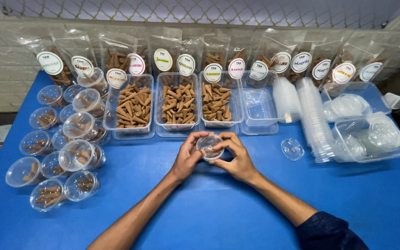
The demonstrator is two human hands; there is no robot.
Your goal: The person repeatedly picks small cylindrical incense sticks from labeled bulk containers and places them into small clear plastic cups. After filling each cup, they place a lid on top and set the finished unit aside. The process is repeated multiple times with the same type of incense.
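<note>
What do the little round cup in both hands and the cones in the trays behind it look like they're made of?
Small round cup: thin clear plastic, glossy; the fingers show through it and its lid catches light. Cones: a matte brown pressed material, dry and powdery looking; exact stuff unclear. Their trays: the same clear, shiny plastic, by the look.

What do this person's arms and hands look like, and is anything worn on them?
Both hands are bare: the left hand and right hand show no gloves, rings or watch. The left forearm is uncovered as far as the picture's edge. On the right arm, a dark blue sleeve is pushed up near the elbow.
</note>
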